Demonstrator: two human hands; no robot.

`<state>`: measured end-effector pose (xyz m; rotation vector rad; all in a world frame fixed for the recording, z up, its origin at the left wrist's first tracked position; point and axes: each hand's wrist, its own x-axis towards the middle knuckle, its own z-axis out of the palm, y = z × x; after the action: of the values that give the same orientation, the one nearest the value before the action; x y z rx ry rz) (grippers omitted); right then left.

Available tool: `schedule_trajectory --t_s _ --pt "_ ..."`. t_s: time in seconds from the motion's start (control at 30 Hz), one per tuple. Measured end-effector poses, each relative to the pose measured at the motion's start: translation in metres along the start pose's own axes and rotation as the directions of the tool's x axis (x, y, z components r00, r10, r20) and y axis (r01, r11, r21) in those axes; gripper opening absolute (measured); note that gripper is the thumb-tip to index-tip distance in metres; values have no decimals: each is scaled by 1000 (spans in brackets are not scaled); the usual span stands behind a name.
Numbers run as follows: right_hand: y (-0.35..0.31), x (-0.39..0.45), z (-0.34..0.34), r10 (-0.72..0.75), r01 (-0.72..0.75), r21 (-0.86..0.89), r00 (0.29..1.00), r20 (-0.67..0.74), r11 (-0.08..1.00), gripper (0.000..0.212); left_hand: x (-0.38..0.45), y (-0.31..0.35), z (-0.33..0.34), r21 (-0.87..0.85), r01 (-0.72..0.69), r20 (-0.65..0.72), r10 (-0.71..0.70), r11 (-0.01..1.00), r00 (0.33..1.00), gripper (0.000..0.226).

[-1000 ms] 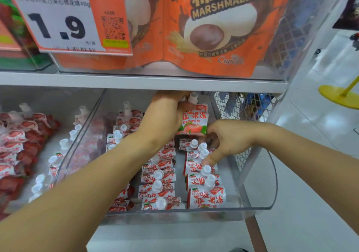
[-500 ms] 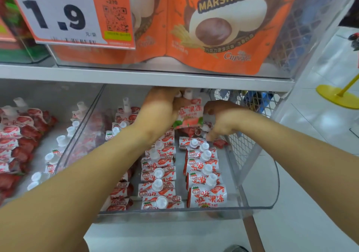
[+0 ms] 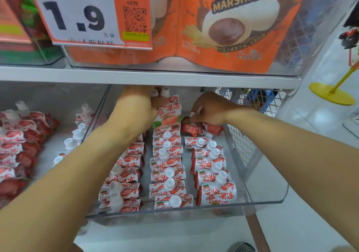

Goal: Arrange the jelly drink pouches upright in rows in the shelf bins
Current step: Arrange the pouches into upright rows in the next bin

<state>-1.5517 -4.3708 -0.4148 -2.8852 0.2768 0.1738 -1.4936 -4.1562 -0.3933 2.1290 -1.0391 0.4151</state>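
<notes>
Red-and-white jelly drink pouches with white caps stand in three rows in a clear plastic bin (image 3: 268, 199) on the lower shelf. My left hand (image 3: 136, 108) grips a bunch of upright pouches (image 3: 169, 111) near their spouts at the back of the bin. My right hand (image 3: 209, 109) reaches to the back right and pinches the white cap of a pouch (image 3: 191, 128) lying flat there. The front pouch (image 3: 216, 193) of the right row stands against the bin's front wall.
A second bin (image 3: 64, 139) to the left holds more pouches, many lying in a heap. The shelf above (image 3: 155, 78) hangs low over my hands and carries orange marshmallow bags (image 3: 233, 28) and a price tag (image 3: 77, 18). A wire mesh panel (image 3: 242, 135) bounds the right side.
My right hand has moved from the middle of the right row to the back of the bin and taken hold of a flat pouch. My left hand has stayed gripping its pouches.
</notes>
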Motion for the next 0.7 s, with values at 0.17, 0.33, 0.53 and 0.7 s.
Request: schedule_trajectory --t_s 0.17,0.33,0.53,0.7 --pt "-13 0 2 -111 111 -86 994 1 990 30 -1 -3 -1 -19 16 -1 -16 1000 1000 9" --pt "-12 10 20 -63 110 -224 976 211 968 46 -2 -4 -2 -31 80 71 -77 996 995 9" --pt "-10 11 36 -68 106 -296 988 135 949 21 -5 -13 -6 -64 108 128 -99 992 987 12" --pt "-2 -8 -2 -31 39 -77 994 108 996 21 -9 -15 -10 -102 105 148 -89 989 985 11"
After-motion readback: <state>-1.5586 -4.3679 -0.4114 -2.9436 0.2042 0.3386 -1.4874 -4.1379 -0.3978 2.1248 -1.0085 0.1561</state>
